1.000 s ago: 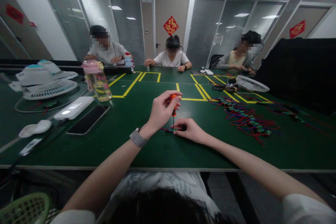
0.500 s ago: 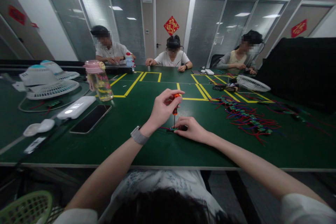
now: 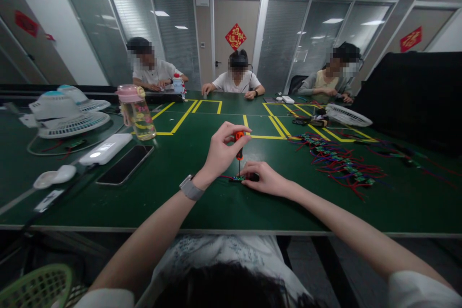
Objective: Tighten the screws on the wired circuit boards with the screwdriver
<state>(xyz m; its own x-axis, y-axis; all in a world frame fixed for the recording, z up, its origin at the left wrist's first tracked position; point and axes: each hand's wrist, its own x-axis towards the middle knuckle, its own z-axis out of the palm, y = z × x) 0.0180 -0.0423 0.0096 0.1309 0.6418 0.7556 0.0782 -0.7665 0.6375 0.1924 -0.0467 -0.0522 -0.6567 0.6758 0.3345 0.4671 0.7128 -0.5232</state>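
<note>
My left hand [image 3: 224,148] is closed round the orange and black handle of a screwdriver [image 3: 239,140], thumb and fingers near its top. The screwdriver stands nearly upright, its thin shaft pointing down at a small green circuit board [image 3: 238,179] on the dark green table [image 3: 202,207]. Exact contact of the tip is too small to make out. My right hand [image 3: 260,177] rests on the table just right of the board, with thumb and fingertips pinched at its edge. Red wires run from the board's left side.
A row of wired circuit boards [image 3: 339,161] lies to the right. At the left are a phone [image 3: 125,164], a white device [image 3: 106,149], a pink-lidded bottle [image 3: 137,115] and white fan parts [image 3: 72,122]. Three people sit across the table; a black screen [image 3: 415,101] stands right.
The screwdriver handle has turned or tilted slightly in my left hand, its top a little further left. My right hand has barely moved.
</note>
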